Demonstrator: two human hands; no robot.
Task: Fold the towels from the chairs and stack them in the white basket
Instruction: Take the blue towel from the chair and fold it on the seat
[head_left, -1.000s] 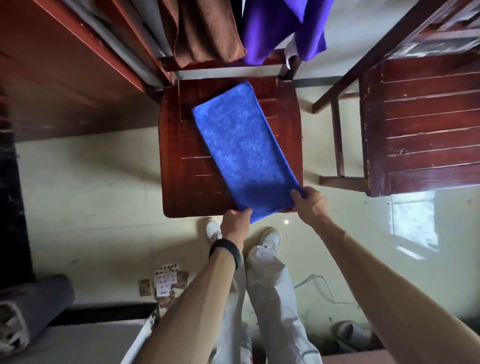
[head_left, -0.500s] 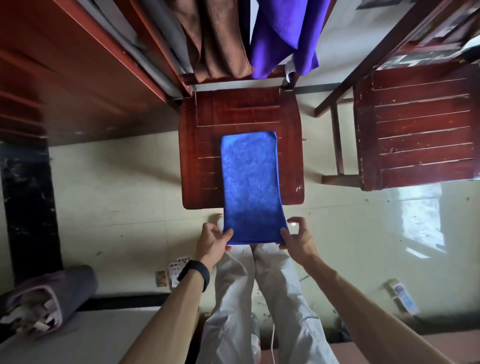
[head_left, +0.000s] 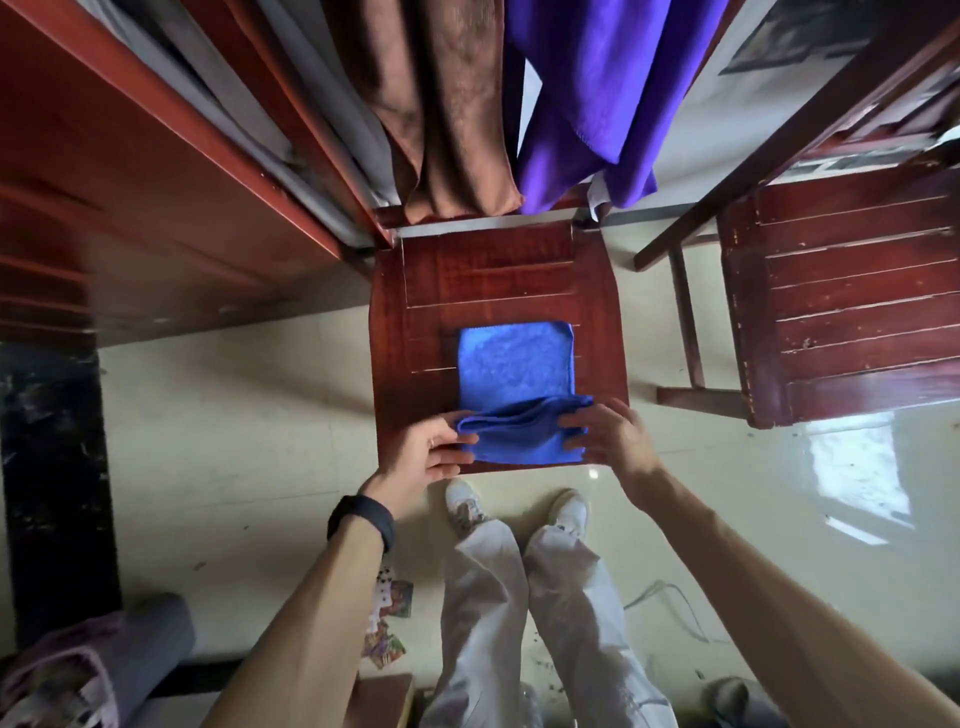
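A blue towel (head_left: 514, 371) lies on the seat of a dark red wooden chair (head_left: 493, 270), its near end doubled back over itself. My left hand (head_left: 434, 454) pinches the left end of that fold. On the other side, my right hand (head_left: 605, 431) grips the fold's right end. A brown towel (head_left: 447, 104) and a purple towel (head_left: 597, 88) hang over the chair's back. The white basket is not in view.
A second wooden chair (head_left: 847, 291) stands to the right. A red-brown desk (head_left: 156, 171) fills the upper left. On the pale floor lie loose playing cards (head_left: 387, 618) and a rolled grey mat (head_left: 93, 670). My legs and white shoes are just below the seat.
The long blue towel was pulled toward me off the seat's front edge. Both hands then brought its near end up and forward over the seat, so it now lies about half as long.
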